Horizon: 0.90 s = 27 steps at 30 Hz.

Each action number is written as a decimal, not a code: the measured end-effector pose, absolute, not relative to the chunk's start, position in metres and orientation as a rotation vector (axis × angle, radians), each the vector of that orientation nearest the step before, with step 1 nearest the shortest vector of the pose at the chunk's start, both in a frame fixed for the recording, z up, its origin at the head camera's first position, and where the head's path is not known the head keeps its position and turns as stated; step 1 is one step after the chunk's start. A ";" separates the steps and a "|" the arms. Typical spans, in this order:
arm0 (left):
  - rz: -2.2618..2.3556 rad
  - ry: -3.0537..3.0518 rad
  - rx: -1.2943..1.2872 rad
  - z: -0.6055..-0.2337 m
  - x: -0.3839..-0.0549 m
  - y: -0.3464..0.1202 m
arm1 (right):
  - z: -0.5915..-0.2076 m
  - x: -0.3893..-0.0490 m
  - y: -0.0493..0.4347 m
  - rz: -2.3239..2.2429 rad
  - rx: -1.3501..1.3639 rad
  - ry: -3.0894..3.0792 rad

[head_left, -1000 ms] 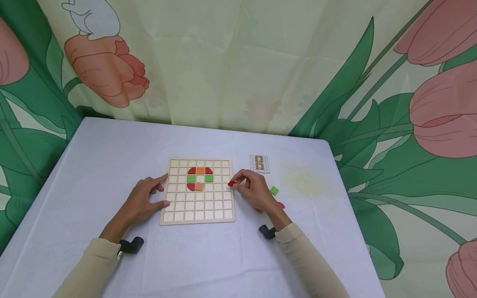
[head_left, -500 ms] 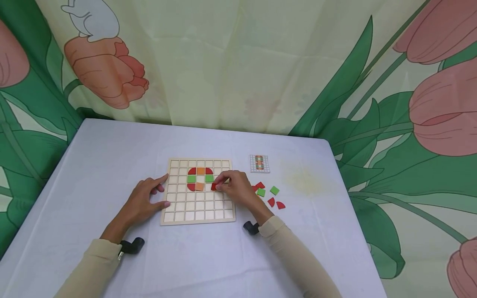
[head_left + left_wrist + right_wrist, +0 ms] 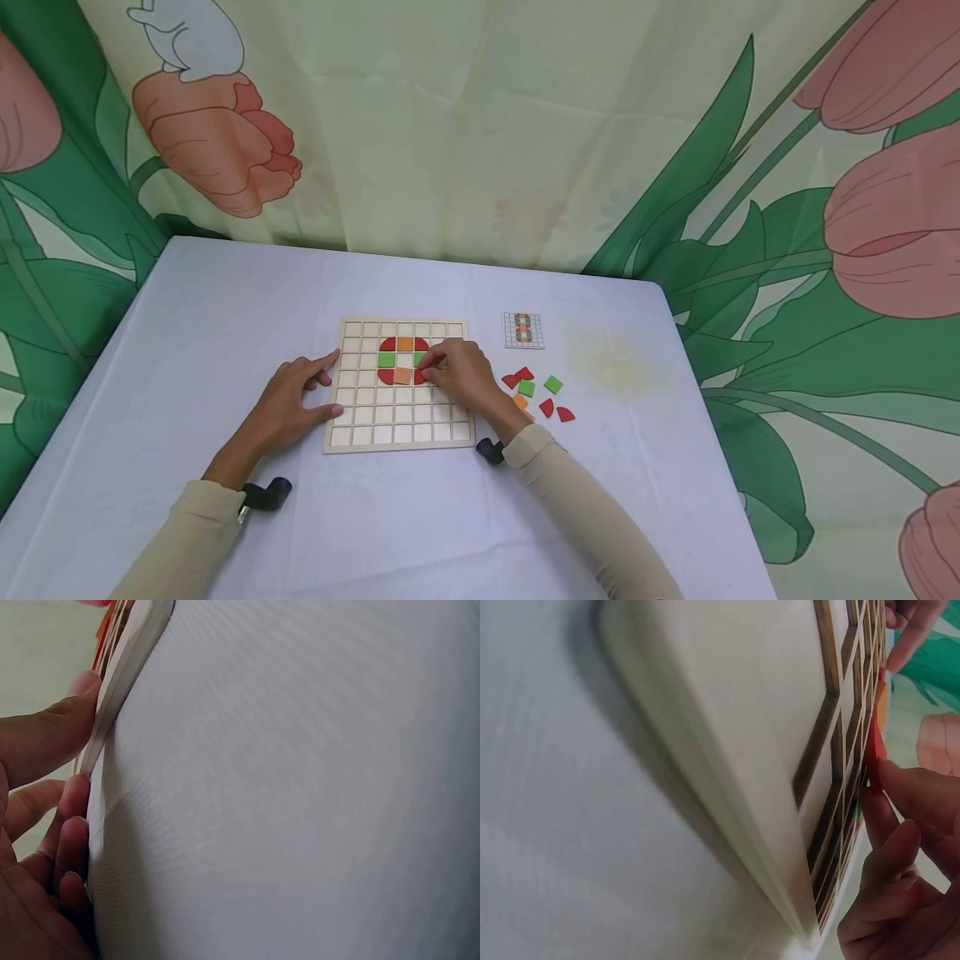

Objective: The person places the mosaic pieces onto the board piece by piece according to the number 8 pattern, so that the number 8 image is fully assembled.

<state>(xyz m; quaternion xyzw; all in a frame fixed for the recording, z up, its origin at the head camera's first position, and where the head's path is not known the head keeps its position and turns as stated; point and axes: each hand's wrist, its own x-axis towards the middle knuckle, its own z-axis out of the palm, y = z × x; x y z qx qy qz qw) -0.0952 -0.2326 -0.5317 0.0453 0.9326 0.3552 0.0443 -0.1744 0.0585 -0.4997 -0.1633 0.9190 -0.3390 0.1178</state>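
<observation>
A square wooden grid board [image 3: 362, 435] lies on the white-covered table. Thumb and index finger of my left hand [image 3: 288, 396] rest spread against its left edge; the thumb touches the board's side in the left wrist view. Over the grid, my right hand [image 3: 465, 375] pinches a red quarter-circle tile [image 3: 875, 746] between thumb and finger, at the ring's lower right corner. That ring holds red corner tiles, an upper orange square [image 3: 405, 343], a lower orange square [image 3: 402, 376] and a green square [image 3: 386, 359] at left. My right fingers partly cover the green square at right.
Right of the board lie several loose tiles: red quarter-circles [image 3: 546, 407], green squares [image 3: 553, 384] and orange ones [image 3: 520, 401], the latter partly behind my right wrist. Beyond them is a small pattern card [image 3: 522, 330]. A printed curtain [image 3: 450, 125] hangs behind the table.
My right hand has carried the red quarter-circle tile leftward from the board's right edge to the ring's lower right corner. My left hand has stayed at the left edge.
</observation>
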 end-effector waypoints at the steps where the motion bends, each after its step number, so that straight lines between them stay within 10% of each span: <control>1: 1.086 2.852 0.140 -0.532 -0.095 -0.233 | -0.500 -0.175 0.058 -0.980 -0.482 2.695; 27: 1.078 2.860 0.143 -0.534 -0.095 -0.233 | -0.501 -0.174 0.034 -0.871 -0.630 2.725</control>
